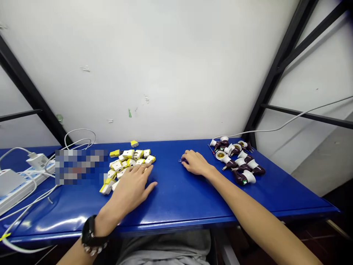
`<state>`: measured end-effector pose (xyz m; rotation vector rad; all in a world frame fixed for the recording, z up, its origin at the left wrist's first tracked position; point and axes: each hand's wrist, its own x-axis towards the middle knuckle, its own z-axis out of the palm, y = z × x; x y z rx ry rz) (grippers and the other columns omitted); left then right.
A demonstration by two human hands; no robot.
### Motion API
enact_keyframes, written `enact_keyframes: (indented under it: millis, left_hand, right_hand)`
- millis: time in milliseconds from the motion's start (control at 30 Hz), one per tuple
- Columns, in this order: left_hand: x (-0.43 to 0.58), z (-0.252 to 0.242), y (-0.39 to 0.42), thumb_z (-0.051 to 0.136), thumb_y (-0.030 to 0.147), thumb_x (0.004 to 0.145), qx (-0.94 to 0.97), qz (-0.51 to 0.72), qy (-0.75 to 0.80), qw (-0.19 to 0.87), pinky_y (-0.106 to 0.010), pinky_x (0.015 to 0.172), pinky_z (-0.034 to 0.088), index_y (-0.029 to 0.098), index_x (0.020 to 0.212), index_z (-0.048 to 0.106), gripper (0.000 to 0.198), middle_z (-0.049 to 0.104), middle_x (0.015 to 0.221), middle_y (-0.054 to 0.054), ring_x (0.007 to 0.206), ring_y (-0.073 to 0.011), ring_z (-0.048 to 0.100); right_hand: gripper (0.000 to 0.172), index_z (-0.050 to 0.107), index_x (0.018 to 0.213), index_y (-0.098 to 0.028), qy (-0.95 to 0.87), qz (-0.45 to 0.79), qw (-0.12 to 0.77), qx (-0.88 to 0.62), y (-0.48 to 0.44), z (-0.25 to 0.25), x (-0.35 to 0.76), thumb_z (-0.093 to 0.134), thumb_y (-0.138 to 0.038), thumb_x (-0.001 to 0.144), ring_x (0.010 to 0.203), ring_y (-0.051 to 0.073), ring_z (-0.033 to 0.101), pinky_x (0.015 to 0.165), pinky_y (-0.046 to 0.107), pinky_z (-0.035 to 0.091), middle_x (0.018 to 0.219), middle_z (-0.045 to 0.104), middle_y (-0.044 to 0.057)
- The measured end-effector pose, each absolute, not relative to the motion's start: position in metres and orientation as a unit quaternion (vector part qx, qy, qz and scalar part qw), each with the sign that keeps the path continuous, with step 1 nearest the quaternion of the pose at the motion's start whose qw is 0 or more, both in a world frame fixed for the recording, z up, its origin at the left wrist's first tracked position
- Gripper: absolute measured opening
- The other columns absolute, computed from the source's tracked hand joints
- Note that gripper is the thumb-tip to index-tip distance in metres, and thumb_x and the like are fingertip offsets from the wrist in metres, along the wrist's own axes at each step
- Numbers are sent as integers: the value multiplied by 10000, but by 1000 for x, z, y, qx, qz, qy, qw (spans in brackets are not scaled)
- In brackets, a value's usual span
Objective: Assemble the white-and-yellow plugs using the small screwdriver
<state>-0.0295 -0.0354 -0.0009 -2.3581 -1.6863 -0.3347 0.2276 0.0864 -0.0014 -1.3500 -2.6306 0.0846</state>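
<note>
On the blue table top [171, 195], the left hand [129, 189] lies palm-down over the lower right of a loose heap of white-and-yellow plug bodies [128, 163]. It is wide open, its fingers spread and resting on the pieces, and its thumb is splayed out onto the bare table, so nothing is gripped. One plug body [134, 143] sits apart from the heap at its 12 o'clock, near the white wall [165, 73]. Toward 2 o'clock from the left hand, the right hand [195, 163] rests palm-down with its fingers together and gently curled. Its fingertips are at a tiny bluish item [181, 160] on the table; whether they pinch it or only touch it, I cannot tell. At the right hand's 3 o'clock, just beside it, lies a cluster of maroon-and-white lamp holders [237, 162], some showing brass-lined sockets. A thin white cable [284, 123] runs from near them toward 2 o'clock, across the wall. At the heap's 9 o'clock a pixelated patch [79, 165] hides what lies there, and beyond it toward 8 o'clock sits a white power strip [27, 186] with a plugged-in charger [37, 161] and tangled white cords [78, 138]. A black wristwatch [93, 233] circles the left wrist, and black steel frame bars [284, 62] angle up the wall at the right.
</note>
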Motion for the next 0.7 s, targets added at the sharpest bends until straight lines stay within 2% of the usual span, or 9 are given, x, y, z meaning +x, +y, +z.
enact_keyframes:
  millis: [67,133,233,367,467,567,700]
  left_hand:
    - [-44,0,-51,555,418,925,-773,-101,-615,118,-517,922,479,200,1266,643,414,669,1236,-160,1094,-377,643]
    - [-52,-3,-59,544,412,924,-758,-92,-637,104,-455,795,516,215,1219,663,374,677,1124,-139,927,-341,683]
    - [-50,-7,-58,509,366,938,-765,-93,-633,74,-374,687,515,234,1220,650,342,649,1144,-125,813,-275,689]
    - [-32,-1,-35,521,246,903,-823,-122,-555,3,-342,753,527,249,1205,652,329,627,1203,-102,875,-244,693]
    - [-16,6,-10,554,176,844,-865,-151,-476,-54,-354,869,527,264,1231,628,404,634,1177,-78,966,-248,678]
    - [-4,4,17,579,120,788,-880,-177,-431,-92,-360,932,517,240,1237,607,466,662,1153,-77,1033,-248,661]
    - [6,-10,43,614,157,806,-868,-240,-405,-161,-330,902,536,217,1221,612,419,719,1114,-65,1022,-227,678]
  right_hand:
    - [178,693,950,-180,-881,32,99,-462,87,-1,228,532,-257,948,1002,293,648,838,373,465,1052,696,140]
    - [145,669,914,-188,-877,39,106,-468,87,-1,227,546,-259,941,923,272,665,769,343,460,1021,704,127]
    - [131,626,982,-201,-868,44,134,-475,86,0,223,515,-269,961,866,242,673,713,314,447,1001,712,106]
    - [154,556,1067,-194,-824,155,323,-438,85,3,216,462,-285,986,762,192,671,666,290,474,856,701,57]
    - [216,523,1077,-189,-750,290,447,-390,85,6,211,495,-370,963,558,135,622,524,253,483,785,654,5]
    - [302,511,1077,-188,-695,344,519,-361,84,8,209,528,-455,937,439,96,566,420,232,467,787,616,-19]
    - [307,489,1062,-192,-683,334,558,-332,78,9,207,520,-476,949,464,100,595,441,236,499,799,612,-16]
